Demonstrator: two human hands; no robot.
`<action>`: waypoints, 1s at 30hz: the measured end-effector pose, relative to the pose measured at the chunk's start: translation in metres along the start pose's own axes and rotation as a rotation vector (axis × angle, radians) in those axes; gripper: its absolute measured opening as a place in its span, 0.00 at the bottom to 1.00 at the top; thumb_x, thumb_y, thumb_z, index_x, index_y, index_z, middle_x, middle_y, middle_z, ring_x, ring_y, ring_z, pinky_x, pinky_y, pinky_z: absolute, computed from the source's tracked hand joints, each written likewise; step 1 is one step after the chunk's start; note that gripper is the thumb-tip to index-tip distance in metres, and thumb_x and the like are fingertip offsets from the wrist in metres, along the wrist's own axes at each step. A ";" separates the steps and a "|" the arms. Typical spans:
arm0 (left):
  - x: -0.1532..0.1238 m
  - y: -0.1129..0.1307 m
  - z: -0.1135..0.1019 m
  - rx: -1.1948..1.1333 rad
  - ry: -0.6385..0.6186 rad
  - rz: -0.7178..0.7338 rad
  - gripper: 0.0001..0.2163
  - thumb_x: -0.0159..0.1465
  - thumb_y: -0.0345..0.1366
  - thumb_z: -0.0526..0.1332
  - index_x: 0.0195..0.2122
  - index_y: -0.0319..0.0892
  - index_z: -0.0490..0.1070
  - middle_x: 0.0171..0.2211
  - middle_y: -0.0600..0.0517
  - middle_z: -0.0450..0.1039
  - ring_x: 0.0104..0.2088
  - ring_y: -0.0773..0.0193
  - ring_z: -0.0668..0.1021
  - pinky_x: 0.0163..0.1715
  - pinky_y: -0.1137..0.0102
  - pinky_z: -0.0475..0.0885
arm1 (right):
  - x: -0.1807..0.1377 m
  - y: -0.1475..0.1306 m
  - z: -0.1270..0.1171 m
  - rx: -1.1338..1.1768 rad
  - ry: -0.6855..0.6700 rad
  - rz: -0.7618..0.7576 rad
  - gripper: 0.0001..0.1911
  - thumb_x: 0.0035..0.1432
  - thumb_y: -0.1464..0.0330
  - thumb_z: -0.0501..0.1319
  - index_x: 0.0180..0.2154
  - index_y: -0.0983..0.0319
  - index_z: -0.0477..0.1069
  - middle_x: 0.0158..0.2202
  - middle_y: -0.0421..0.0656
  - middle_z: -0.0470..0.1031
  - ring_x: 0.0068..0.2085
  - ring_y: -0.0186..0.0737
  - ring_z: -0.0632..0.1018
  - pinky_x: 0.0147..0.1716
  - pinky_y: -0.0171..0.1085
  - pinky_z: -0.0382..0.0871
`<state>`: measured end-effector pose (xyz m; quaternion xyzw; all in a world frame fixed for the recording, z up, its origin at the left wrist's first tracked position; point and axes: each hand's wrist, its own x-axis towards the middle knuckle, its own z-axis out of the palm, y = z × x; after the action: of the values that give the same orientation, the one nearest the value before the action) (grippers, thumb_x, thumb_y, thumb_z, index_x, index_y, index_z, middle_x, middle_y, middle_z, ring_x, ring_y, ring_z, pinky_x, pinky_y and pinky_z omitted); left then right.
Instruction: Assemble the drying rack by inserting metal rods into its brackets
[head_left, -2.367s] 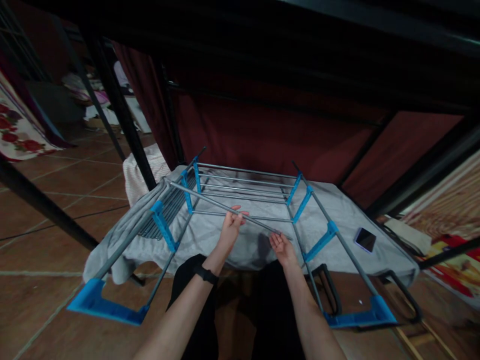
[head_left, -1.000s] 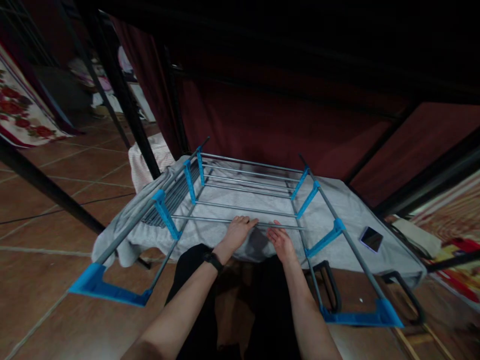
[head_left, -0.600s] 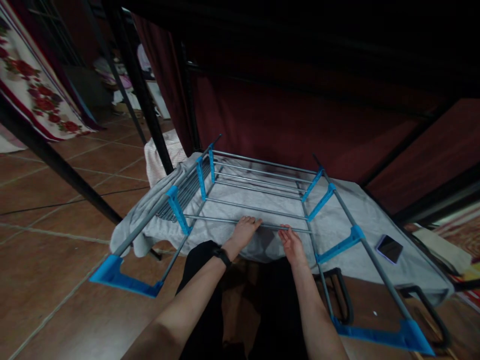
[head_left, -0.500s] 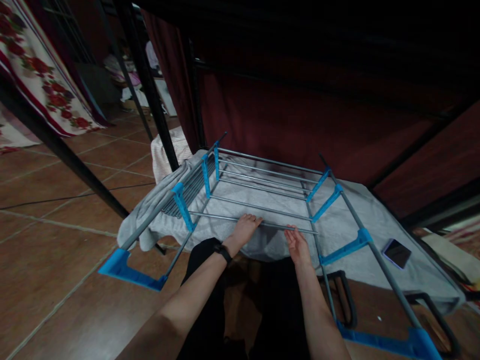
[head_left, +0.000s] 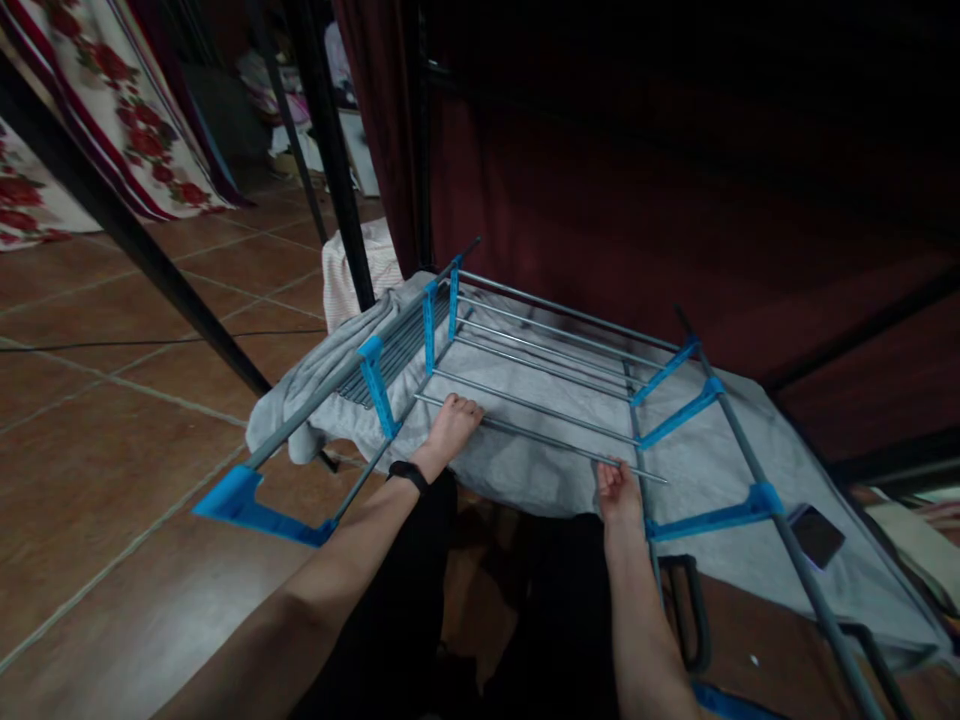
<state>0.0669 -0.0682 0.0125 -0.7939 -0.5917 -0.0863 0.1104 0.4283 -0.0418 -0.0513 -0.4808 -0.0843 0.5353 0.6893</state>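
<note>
My left hand (head_left: 456,426) is closed over a thin grey metal rod (head_left: 540,433), nearer to its left end. Close to the rod's right end, my right hand (head_left: 619,490) has its fingers curled around it from below. The rod lies across the near part of a partly assembled rack of grey tubes with blue plastic brackets (head_left: 377,388). Its right end sticks out past the rack's right inner bar (head_left: 636,430). Several similar rods (head_left: 536,410) span the two sides farther back. Whether the held rod's ends sit in the side bars is unclear.
Beneath the rack is a grey cloth-covered surface (head_left: 720,500); a bundle of loose rods (head_left: 397,355) lies at its left. A phone (head_left: 816,536) rests at the right. Black poles (head_left: 150,240) stand left, and a dark red curtain (head_left: 555,210) hangs behind.
My hands have moved apart along the rod, left hand leftward and right hand rightward. My right fingers, looser before, are now curled around it. The view has shifted slightly.
</note>
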 end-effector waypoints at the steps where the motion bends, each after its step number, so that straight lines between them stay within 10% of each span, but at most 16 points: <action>1: 0.000 -0.001 0.000 0.006 0.004 -0.011 0.12 0.68 0.24 0.52 0.42 0.41 0.74 0.37 0.44 0.74 0.42 0.55 0.73 0.49 0.58 0.62 | 0.002 -0.001 0.000 -0.007 0.000 0.006 0.04 0.62 0.70 0.61 0.33 0.61 0.72 0.32 0.38 0.78 0.34 0.28 0.81 0.42 0.29 0.80; 30: -0.002 0.015 0.013 -0.080 -0.038 0.001 0.16 0.70 0.26 0.46 0.46 0.48 0.71 0.45 0.46 0.70 0.53 0.53 0.68 0.63 0.52 0.56 | 0.055 -0.027 0.033 -0.002 0.096 0.000 0.09 0.63 0.73 0.55 0.30 0.58 0.67 0.26 0.32 0.74 0.27 0.27 0.77 0.43 0.32 0.77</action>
<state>0.0805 -0.0701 -0.0011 -0.7995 -0.5893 -0.0947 0.0674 0.4474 0.0233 -0.0355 -0.5069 -0.0515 0.5115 0.6919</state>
